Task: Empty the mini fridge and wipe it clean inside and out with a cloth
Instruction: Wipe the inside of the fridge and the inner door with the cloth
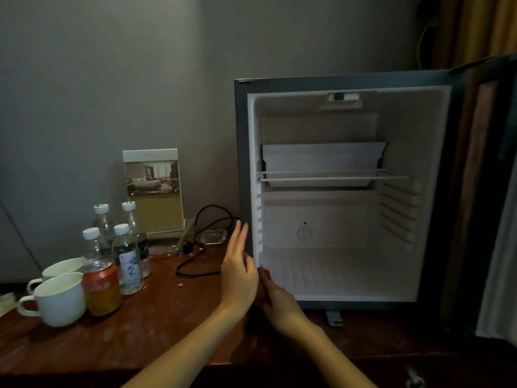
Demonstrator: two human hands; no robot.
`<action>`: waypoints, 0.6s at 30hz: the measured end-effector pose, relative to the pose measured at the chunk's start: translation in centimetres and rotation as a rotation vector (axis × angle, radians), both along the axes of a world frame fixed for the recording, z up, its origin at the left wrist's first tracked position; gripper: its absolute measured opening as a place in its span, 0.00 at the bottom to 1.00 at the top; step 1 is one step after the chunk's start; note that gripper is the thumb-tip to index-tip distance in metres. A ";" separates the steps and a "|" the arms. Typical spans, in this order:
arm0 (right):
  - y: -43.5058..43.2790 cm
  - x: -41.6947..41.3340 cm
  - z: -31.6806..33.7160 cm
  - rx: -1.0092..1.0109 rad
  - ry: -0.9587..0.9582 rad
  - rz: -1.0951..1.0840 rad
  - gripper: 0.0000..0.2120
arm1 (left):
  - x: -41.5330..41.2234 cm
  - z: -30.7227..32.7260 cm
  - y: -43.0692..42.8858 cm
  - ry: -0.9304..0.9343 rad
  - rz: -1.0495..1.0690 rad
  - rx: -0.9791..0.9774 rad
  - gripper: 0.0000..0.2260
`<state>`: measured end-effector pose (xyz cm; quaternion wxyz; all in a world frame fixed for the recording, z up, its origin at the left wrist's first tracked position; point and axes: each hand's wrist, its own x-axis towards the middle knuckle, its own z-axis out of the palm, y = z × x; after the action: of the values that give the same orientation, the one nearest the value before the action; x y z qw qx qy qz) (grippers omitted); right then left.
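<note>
**Mini fridge (242, 163) stands open, both hands at its left edge**

The mini fridge sits on the right of the wooden surface (156, 317), its door (475, 191) swung wide to the right. A wire shelf (333, 177) crosses the upper half of the white interior. The left hand (239, 273) is upright, fingers straight and together, holding nothing, just beside the cabinet's left front edge. The right hand (277, 301) is low at the bottom-left corner, partly behind the left; whether it grips anything cannot be told. Water bottles (127, 259), a can (102, 287) and two white cups (60, 298) cluster at the left.
</note>
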<state>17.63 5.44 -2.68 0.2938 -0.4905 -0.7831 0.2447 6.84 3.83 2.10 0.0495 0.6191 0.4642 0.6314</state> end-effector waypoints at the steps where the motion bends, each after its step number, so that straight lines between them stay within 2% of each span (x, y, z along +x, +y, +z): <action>1: -0.5 1.1 1.2 -0.066 0.047 0.039 0.23 | 0.8 -0.3 -0.3 0.001 0.001 0.029 0.28; 3: -1.8 3.5 3.2 -0.133 0.238 0.062 0.14 | 2.5 -1.4 -0.8 0.009 -0.045 0.100 0.26; 5: -2.4 5.7 4.5 -0.132 0.401 -0.006 0.15 | 4.9 -2.4 -1.2 -0.039 -0.178 0.065 0.22; 7: -2.5 7.7 5.0 -0.096 0.452 -0.076 0.17 | 7.8 -2.2 -1.6 -0.237 -0.379 -0.184 0.16; 9: -2.5 9.6 5.0 -0.030 0.423 -0.128 0.22 | 10.6 -1.6 -1.5 -0.527 -0.580 -0.440 0.13; 10: -2.5 10.6 4.8 0.000 0.424 -0.144 0.25 | 11.9 -1.3 -1.4 -0.611 -0.634 -0.504 0.12; 12: -2.7 12.8 4.5 0.043 0.446 -0.188 0.31 | 14.2 -1.0 -1.1 -0.647 -0.706 -0.570 0.12; 14: -2.8 15.2 4.4 0.031 0.454 -0.233 0.35 | 16.3 -0.9 -0.4 -0.682 -0.706 -0.620 0.12; 16: -2.4 17.5 3.7 -0.044 0.543 -0.216 0.38 | 18.1 -1.3 0.9 -0.727 -0.638 -0.647 0.11; 18: -2.2 18.9 3.0 -0.096 0.713 -0.209 0.35 | 19.4 -1.8 2.0 -0.730 -0.543 -0.660 0.08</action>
<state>36.50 3.28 0.28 0.5480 -0.4650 -0.5648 0.4055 26.26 5.86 0.32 0.5587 0.4093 0.4140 0.5907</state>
